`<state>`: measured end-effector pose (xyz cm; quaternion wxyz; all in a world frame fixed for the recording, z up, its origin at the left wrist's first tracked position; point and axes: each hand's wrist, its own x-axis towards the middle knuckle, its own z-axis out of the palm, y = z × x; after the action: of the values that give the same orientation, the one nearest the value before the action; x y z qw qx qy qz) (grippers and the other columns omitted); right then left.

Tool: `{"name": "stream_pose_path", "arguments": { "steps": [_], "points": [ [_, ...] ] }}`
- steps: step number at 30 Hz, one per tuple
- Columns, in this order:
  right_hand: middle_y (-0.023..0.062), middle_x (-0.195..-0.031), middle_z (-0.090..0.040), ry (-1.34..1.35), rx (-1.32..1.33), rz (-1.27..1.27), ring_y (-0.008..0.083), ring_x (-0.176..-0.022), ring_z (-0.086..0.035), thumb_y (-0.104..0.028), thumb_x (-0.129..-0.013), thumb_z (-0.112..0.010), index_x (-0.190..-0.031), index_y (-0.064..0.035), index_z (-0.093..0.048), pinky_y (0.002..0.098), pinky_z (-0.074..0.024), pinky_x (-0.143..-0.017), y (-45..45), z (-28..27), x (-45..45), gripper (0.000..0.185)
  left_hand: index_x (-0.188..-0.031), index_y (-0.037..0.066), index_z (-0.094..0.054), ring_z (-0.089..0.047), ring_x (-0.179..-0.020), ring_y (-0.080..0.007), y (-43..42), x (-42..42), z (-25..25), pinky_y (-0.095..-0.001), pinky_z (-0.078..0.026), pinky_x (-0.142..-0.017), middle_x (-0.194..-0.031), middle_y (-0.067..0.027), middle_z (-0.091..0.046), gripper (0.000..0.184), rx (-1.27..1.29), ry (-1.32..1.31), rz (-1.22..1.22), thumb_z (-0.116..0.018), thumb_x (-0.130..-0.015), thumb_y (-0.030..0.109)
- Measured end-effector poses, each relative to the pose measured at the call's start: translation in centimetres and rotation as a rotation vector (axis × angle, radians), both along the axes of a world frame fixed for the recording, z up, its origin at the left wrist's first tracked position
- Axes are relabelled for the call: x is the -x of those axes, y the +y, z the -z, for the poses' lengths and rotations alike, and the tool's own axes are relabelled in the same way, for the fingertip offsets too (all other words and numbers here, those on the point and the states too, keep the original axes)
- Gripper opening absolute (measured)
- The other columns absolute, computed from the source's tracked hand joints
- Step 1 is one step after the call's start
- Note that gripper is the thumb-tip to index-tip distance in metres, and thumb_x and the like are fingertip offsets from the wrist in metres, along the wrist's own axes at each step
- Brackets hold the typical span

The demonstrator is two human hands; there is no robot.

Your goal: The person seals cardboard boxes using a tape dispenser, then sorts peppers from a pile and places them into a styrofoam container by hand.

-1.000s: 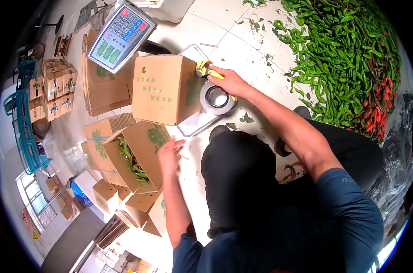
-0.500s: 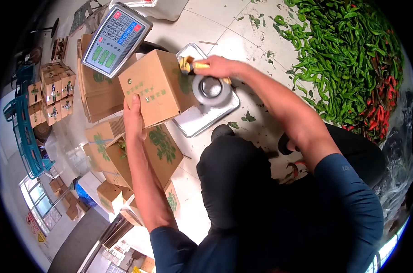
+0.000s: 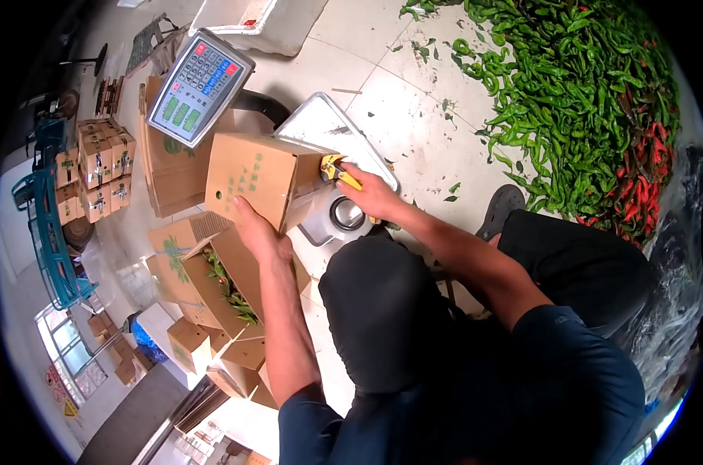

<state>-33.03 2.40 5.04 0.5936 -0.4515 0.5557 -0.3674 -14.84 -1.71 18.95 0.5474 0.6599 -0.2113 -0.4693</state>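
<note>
Left arm (image 3: 286,325) stretched ahead, left grip (image 3: 260,232) clasping, right arm (image 3: 464,252) slanting inward, right grip (image 3: 369,192) curled tight

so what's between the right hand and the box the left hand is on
In the head view, the yellow tape dispenser: the right hand grips its handle, and its head points towards the box.

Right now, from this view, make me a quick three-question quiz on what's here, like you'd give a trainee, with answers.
1. Which hand grips the yellow-and-black tape dispenser?
2. True or false: the left hand touches the brown cardboard box.
3. Fill in: the heap of slim, glossy green peppers also contains some ____ ones.

Key:
1. The right hand.
2. True.
3. Red.
</note>
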Motion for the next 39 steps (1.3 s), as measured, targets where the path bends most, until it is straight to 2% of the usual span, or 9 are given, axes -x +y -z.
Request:
{"name": "stream_pose_path", "arguments": {
  "steps": [7,10,11,13,20,25,29,33,39],
  "points": [
    [0.0259,-0.123,-0.065,0.107,-0.123,-0.352,0.0396,-0.115,-0.064,-0.050,-0.094,-0.060,-0.148,-0.0147,-0.048,0.0415,-0.0484,-0.100,-0.3,-1.6,1.1,0.066,-0.148,0.007,-0.039,-0.061,-0.119,-0.0257,-0.3,0.5,-0.4,-0.0428,-0.055,-0.096,-0.139,-0.0114,-0.055,0.057,-0.055,-0.087,-0.049,-0.055,-0.104,0.039],
    [0.0187,-0.112,-0.072,0.172,0.045,-0.614,0.0265,-0.098,-0.069,-0.049,-0.090,-0.068,-0.144,-0.0175,-0.055,0.0350,-0.0521,-0.090,-5.2,-0.8,4.1,0.064,-0.148,0.007,-0.040,-0.062,-0.118,-0.0251,-0.1,0.2,0.2,-0.0423,-0.056,-0.094,-0.137,-0.0109,-0.057,0.057,-0.005,-0.114,-0.039,-0.056,-0.103,0.038],
    [0.0132,-0.099,-0.074,0.193,-0.198,-0.718,0.0214,-0.083,-0.069,-0.048,-0.085,-0.073,-0.140,-0.0136,-0.059,0.0333,-0.0548,-0.079,-7.6,-4.1,5.6,0.067,-0.148,0.007,-0.040,-0.062,-0.117,-0.0250,0.0,0.3,0.3,-0.0420,-0.056,-0.094,-0.136,-0.0110,-0.057,0.057,0.018,-0.121,-0.040,-0.056,-0.103,0.038],
    [0.0082,-0.088,-0.074,0.132,-0.026,-0.836,0.0177,-0.072,-0.066,-0.045,-0.079,-0.079,-0.129,-0.0073,-0.068,0.0326,-0.0539,-0.068,-11.4,-2.9,5.8,0.064,-0.146,0.003,-0.041,-0.061,-0.117,-0.0249,0.0,0.6,-0.2,-0.0398,-0.055,-0.094,-0.137,-0.0128,-0.056,0.055,0.002,-0.089,-0.091,-0.057,-0.103,0.032],
    [0.0071,-0.084,-0.073,0.368,-0.155,-1.085,0.0195,-0.073,-0.065,-0.040,-0.073,-0.084,-0.108,-0.0032,-0.077,0.0355,-0.0513,-0.067,-15.1,-3.2,4.0,0.051,-0.144,0.000,-0.041,-0.061,-0.116,-0.0246,-0.5,1.3,-0.6,-0.0387,-0.054,-0.094,-0.137,-0.0142,-0.055,0.051,-0.020,-0.070,-0.177,-0.056,-0.104,0.028],
    [0.0163,-0.080,-0.072,0.616,0.163,-1.312,0.0290,-0.072,-0.068,-0.053,-0.066,-0.086,-0.088,0.0029,-0.074,0.0402,-0.0529,-0.067,-15.5,-4.5,0.9,0.062,-0.143,0.000,-0.044,-0.063,-0.113,-0.0249,-0.2,1.3,-0.5,-0.0393,-0.055,-0.092,-0.134,-0.0145,-0.057,0.049,-0.029,-0.105,-0.172,-0.055,-0.104,0.028],
    [0.0164,-0.077,-0.071,0.507,0.160,-1.228,0.0305,-0.070,-0.067,-0.059,-0.064,-0.085,-0.082,0.0014,-0.074,0.0415,-0.0535,-0.066,-11.1,-2.6,-1.3,0.064,-0.142,-0.001,-0.045,-0.064,-0.112,-0.0259,-0.4,1.2,-0.2,-0.0394,-0.055,-0.091,-0.133,-0.0153,-0.058,0.050,-0.031,-0.149,-0.157,-0.054,-0.104,0.030],
    [0.0147,-0.094,-0.074,0.272,0.077,-1.214,0.0283,-0.084,-0.068,-0.051,-0.071,-0.083,-0.103,-0.0054,-0.074,0.0389,-0.0534,-0.076,-2.9,0.2,1.4,0.056,-0.145,0.005,-0.043,-0.062,-0.117,-0.0271,-0.2,-0.4,0.4,-0.0423,-0.057,-0.093,-0.137,-0.0137,-0.057,0.056,-0.013,-0.038,-0.110,-0.055,-0.104,0.040],
    [0.0054,-0.100,-0.072,-0.018,-0.551,-0.072,0.0122,-0.089,-0.063,-0.037,-0.086,-0.077,-0.127,-0.0079,-0.068,0.0273,-0.0514,-0.081,2.8,4.6,17.1,0.051,-0.144,0.009,-0.047,-0.059,-0.121,-0.0251,-0.5,-2.5,0.9,-0.0460,-0.055,-0.093,-0.136,-0.0076,-0.058,0.057,-0.156,0.106,-0.037,-0.047,-0.104,0.051]
  ]
}}
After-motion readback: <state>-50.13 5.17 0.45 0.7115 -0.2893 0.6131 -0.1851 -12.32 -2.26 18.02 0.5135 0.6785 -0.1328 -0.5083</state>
